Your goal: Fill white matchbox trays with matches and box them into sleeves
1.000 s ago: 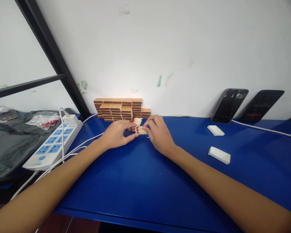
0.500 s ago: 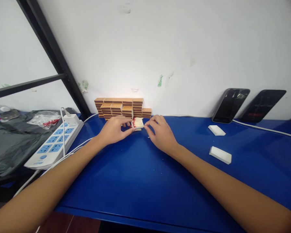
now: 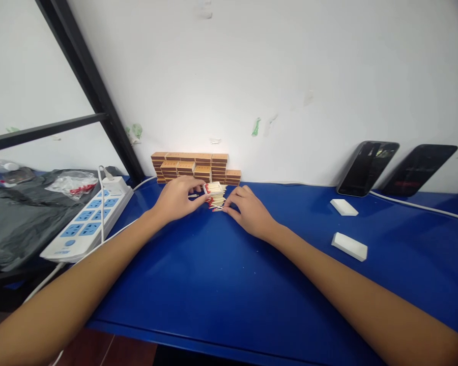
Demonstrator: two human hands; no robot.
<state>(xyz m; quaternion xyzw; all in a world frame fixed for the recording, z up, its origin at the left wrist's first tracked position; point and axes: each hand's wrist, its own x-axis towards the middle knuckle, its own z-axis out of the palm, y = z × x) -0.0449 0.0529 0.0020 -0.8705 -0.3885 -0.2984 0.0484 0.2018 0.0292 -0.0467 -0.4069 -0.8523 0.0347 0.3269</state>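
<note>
My left hand (image 3: 178, 198) grips the left end of a small white matchbox tray (image 3: 206, 189) between thumb and fingers. Matches (image 3: 216, 188) with red heads fill the tray, which is held above a loose pile of matches (image 3: 217, 204) on the blue table. At the pile's right side, my right hand (image 3: 248, 211) has its thumb and forefinger pinched close together at the match ends. Its other fingers are curled. Just behind the hands, stacked brown and orange matchboxes (image 3: 196, 157) form a low stepped wall.
Two white empty trays (image 3: 349, 246) lie on the blue table (image 3: 198, 284) at right. Two dark phones (image 3: 367, 168) lean against the wall, a cable beside them. At left are a white power strip (image 3: 87, 223), cords, a black frame post (image 3: 87, 76) and a plastic bag (image 3: 72, 185).
The tray in my left hand has risen and tilted, and a pile of matches now shows beneath it. My right hand has moved slightly down and left to the pile. The view has shifted slightly.
</note>
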